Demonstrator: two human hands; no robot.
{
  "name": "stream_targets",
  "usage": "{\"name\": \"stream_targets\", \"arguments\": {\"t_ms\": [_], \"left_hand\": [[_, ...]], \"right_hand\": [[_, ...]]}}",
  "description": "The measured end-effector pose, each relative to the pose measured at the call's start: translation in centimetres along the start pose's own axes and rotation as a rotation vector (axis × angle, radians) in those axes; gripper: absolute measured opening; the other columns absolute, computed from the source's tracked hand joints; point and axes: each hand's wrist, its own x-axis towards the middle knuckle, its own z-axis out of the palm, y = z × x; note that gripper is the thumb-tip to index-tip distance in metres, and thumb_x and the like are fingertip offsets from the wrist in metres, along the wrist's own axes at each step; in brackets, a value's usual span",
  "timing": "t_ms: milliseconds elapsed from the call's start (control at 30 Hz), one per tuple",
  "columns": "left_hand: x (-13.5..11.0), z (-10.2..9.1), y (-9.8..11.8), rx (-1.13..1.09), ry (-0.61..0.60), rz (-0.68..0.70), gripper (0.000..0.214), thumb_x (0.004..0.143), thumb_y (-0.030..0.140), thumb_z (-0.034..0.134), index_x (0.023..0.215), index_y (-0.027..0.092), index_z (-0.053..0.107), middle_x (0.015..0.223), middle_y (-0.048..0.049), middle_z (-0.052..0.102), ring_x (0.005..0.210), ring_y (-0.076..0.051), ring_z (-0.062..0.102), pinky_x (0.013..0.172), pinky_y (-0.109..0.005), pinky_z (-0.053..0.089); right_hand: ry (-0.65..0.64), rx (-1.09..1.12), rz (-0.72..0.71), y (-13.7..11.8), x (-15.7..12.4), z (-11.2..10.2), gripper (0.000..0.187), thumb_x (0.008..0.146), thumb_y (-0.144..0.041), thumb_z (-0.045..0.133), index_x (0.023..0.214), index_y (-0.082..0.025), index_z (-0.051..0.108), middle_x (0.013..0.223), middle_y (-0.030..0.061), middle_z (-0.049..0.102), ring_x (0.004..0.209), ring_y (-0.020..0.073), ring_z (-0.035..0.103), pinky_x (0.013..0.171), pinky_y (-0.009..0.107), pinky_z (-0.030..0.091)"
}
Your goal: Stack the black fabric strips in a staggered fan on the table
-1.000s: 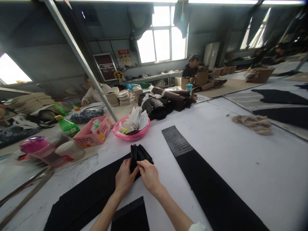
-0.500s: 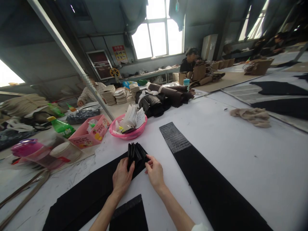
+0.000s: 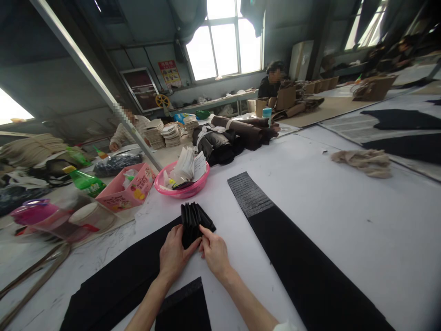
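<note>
A bundle of folded black fabric pieces [image 3: 191,221] stands on edge, its layers fanned along the top. My left hand [image 3: 173,253] is closed around its left and near side, thumb across the front. At the right side, my right hand [image 3: 214,250] pinches some layers with index finger and thumb. Under and left of the bundle lies a stack of long black fabric strips [image 3: 120,276]. A smaller black piece [image 3: 185,307] is on the table between my forearms. To the right stretches another long black stack [image 3: 296,253], with a greyish, ridged far end.
Beyond my hands sits a pink basin [image 3: 182,189] with papers, beside a pink box [image 3: 126,193] and a green bottle [image 3: 84,182]. Dark rolled material [image 3: 220,142] lies farther back. A beige cloth [image 3: 361,162] is at right. Co-workers sit across the table.
My right hand has moved left and in against the bundle, closer to my left hand. The bundle's layers now stand more tightly together at its left.
</note>
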Motion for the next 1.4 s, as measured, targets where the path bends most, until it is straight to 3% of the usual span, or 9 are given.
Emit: {"name": "stream_targets", "arguments": {"t_ms": [167, 400, 500, 633, 700, 1033, 1400], "left_hand": [[0.2, 0.0, 0.6, 0.093, 0.015, -0.045, 0.04, 0.087, 0.056, 0.046, 0.103, 0.02, 0.054, 0.102, -0.0059, 0.059, 0.093, -0.024, 0.059, 0.06, -0.029, 0.042], [0.3, 0.2, 0.7, 0.104, 0.028, -0.052, 0.026, 0.093, 0.041, 0.04, 0.1, 0.02, 0.053, 0.098, -0.0043, 0.059, 0.09, -0.02, 0.059, 0.063, -0.027, 0.041], [0.3, 0.2, 0.9, 0.117, 0.031, -0.061, 0.029, 0.095, 0.043, 0.036, 0.098, 0.019, 0.053, 0.097, -0.0043, 0.059, 0.09, -0.02, 0.059, 0.062, -0.028, 0.04], [0.3, 0.2, 0.9, 0.133, 0.032, -0.079, 0.033, 0.095, 0.044, 0.034, 0.097, 0.018, 0.055, 0.094, -0.0048, 0.058, 0.091, -0.022, 0.059, 0.063, -0.029, 0.04], [0.3, 0.2, 0.8, 0.136, 0.03, -0.087, 0.034, 0.096, 0.044, 0.033, 0.096, 0.018, 0.055, 0.093, -0.0049, 0.059, 0.09, -0.022, 0.059, 0.063, -0.029, 0.041], [0.3, 0.4, 0.6, 0.138, 0.038, -0.103, 0.034, 0.096, 0.043, 0.033, 0.099, 0.018, 0.056, 0.093, -0.0049, 0.059, 0.088, -0.021, 0.059, 0.062, -0.028, 0.04], [0.3, 0.4, 0.6, 0.133, 0.034, -0.113, 0.034, 0.096, 0.044, 0.033, 0.097, 0.018, 0.056, 0.092, -0.0042, 0.059, 0.086, -0.02, 0.059, 0.059, -0.027, 0.038]], "right_hand": [[-0.047, -0.09, -0.047, -0.4, -0.2, -0.1, 0.042, 0.095, -0.022, 0.035, 0.131, -0.036, 0.054, 0.056, -0.007, 0.058, 0.047, 0.0092, 0.054, 0.055, 0.019, 0.041], [0.014, -0.187, -0.118, -0.9, -0.9, 0.2, 0.039, 0.095, -0.02, 0.037, 0.125, -0.034, 0.057, 0.06, -0.0055, 0.061, 0.055, 0.0109, 0.057, 0.058, 0.021, 0.042], [0.145, 0.008, -0.019, -0.6, -0.7, 0.3, 0.033, 0.095, -0.023, 0.035, 0.12, -0.025, 0.058, 0.068, -0.003, 0.061, 0.052, 0.0096, 0.056, 0.054, 0.02, 0.045], [0.279, 0.3, 0.223, -0.1, 0.1, -0.1, 0.029, 0.092, -0.024, 0.034, 0.117, -0.018, 0.048, 0.08, 0.0006, 0.058, 0.049, 0.0087, 0.055, 0.033, 0.016, 0.042], [0.269, 0.345, 0.271, -0.1, 0.4, -0.2, 0.027, 0.09, -0.021, 0.035, 0.114, -0.017, 0.048, 0.082, 0.0016, 0.057, 0.05, 0.0082, 0.056, 0.03, 0.014, 0.041], [0.225, 0.308, 0.238, -0.1, 0.3, -0.1, 0.031, 0.086, -0.018, 0.037, 0.112, -0.015, 0.054, 0.081, 0.002, 0.057, 0.048, 0.007, 0.054, 0.029, 0.013, 0.042], [0.225, 0.319, 0.278, -0.4, 0.3, -0.2, 0.022, 0.089, -0.02, 0.038, 0.109, -0.016, 0.047, 0.077, 0.0008, 0.058, 0.044, 0.0073, 0.056, 0.028, 0.013, 0.042]]}}
